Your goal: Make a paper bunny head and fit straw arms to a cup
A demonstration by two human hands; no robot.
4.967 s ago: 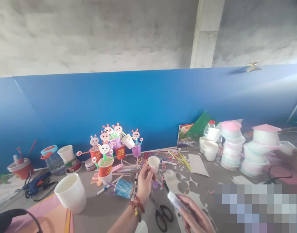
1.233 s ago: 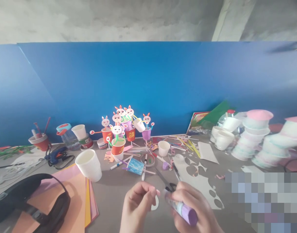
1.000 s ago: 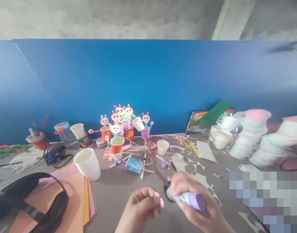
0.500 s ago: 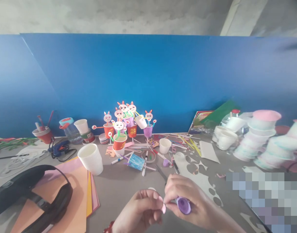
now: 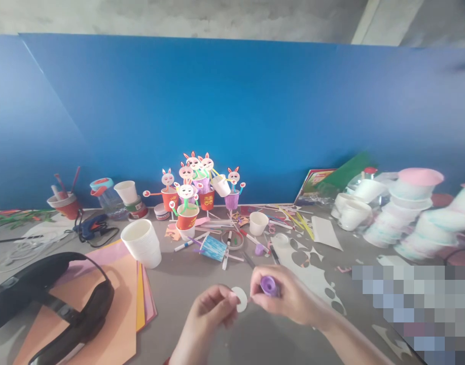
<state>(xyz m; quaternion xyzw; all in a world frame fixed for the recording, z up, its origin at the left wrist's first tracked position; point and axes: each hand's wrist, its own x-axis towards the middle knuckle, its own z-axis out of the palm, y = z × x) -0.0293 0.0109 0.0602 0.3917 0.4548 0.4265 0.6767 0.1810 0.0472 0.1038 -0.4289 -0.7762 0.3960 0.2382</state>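
Observation:
My left hand (image 5: 215,306) is closed, thumb and forefinger pinched at the left edge of a small white paper disc (image 5: 240,300). Whether the disc is lifted or rests on the grey table cannot be told. Just right of it, my right hand (image 5: 276,294) is wrapped round a purple tube (image 5: 269,286) whose round, hollow end faces up. The tips of its thumb and forefinger are close to the disc. Beyond the hands lie a small purple cap (image 5: 259,249) and a blue-streaked paper cup (image 5: 213,248) on its side.
Paper-cup rabbit figures (image 5: 187,203) stand at the back. Cut-out white card (image 5: 306,268) lies to the right, stacked cups (image 5: 403,218) beyond. Left are white cups (image 5: 142,246), coloured paper (image 5: 118,314), a black headband-like device (image 5: 68,304) and a blue glue gun (image 5: 91,227).
Both hands have moved slightly up and apart. A pink piece between the left fingertips no longer shows there, and those fingers are now at the white disc.

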